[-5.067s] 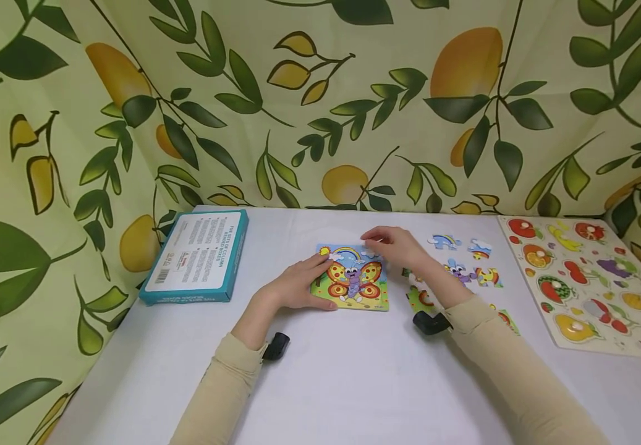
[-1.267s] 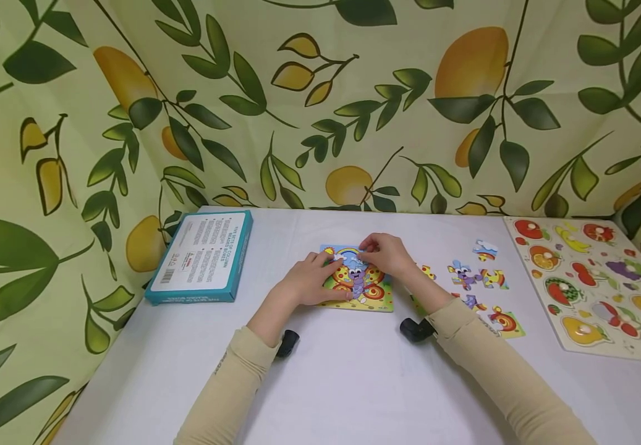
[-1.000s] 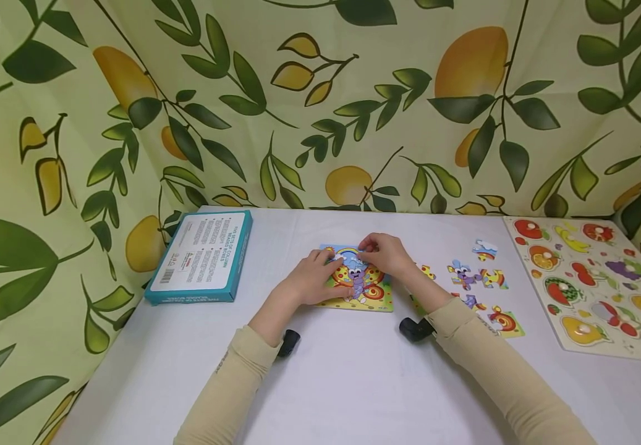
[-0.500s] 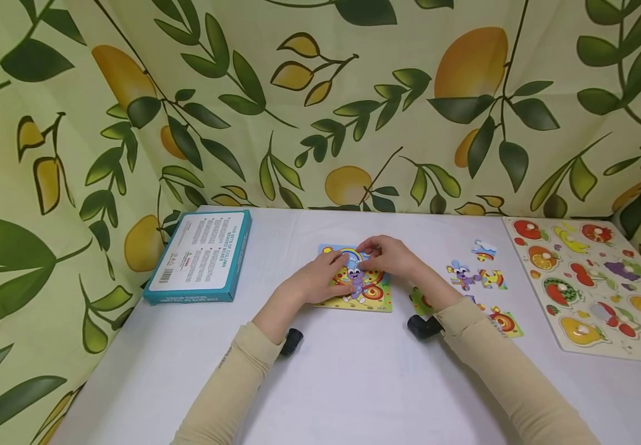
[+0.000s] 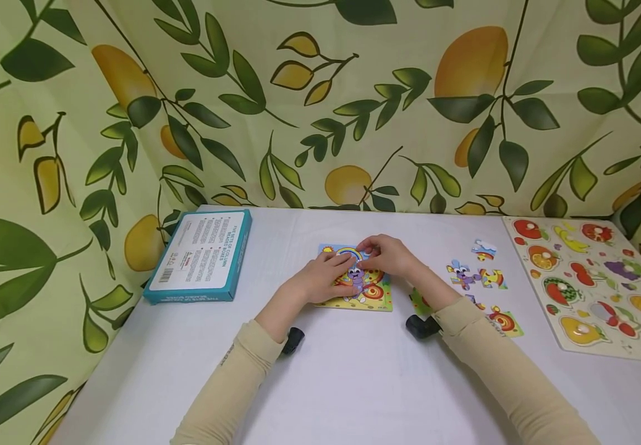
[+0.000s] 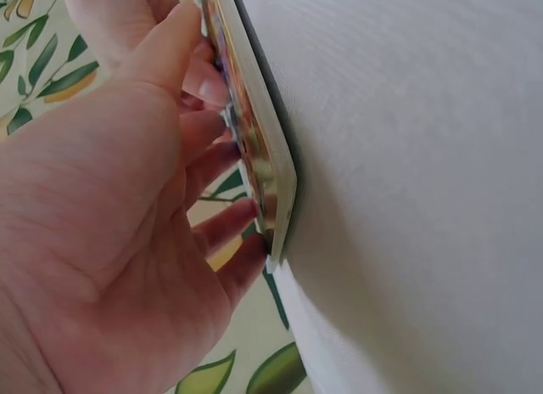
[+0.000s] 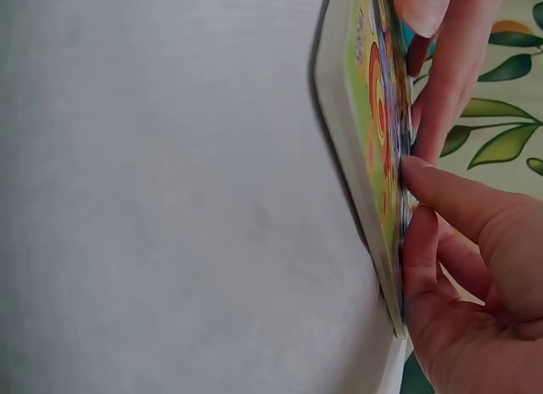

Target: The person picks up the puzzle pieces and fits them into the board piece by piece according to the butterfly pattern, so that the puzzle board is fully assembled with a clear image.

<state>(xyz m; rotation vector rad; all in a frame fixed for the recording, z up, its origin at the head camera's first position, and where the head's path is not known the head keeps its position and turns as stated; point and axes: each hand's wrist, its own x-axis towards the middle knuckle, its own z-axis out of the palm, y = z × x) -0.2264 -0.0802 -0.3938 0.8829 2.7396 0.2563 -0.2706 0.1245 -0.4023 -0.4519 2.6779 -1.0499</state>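
Note:
A square butterfly jigsaw puzzle (image 5: 378, 300) lies in a pale tray on the table. My left hand (image 5: 322, 278) rests over its left part, fingers stretched across the picture and fingertips touching it. In the left wrist view, the same hand (image 6: 110, 224) has spread fingers along the board's edge. At the puzzle's upper right, my right hand (image 5: 391, 256) pinches a jigsaw piece with thumb and forefinger, down against the picture. The right wrist view shows this hand (image 7: 484, 267) with its fingertips on the puzzle's surface; the piece is mostly hidden by the fingers.
Several loose jigsaw pieces lie to the right, among them a purple one (image 5: 462, 275), a cloud one (image 5: 484, 250) and a spiral one (image 5: 505, 321). A fruit peg board (image 5: 593, 284) lies far right. A teal-edged box (image 5: 198, 253) stands at left. A patterned curtain (image 5: 298, 142) hangs behind.
A rainbow piece has left the loose group and both hands have come together over the puzzle. Lately my left hand has slid slightly right, its fingers nearer the right hand's fingertips.

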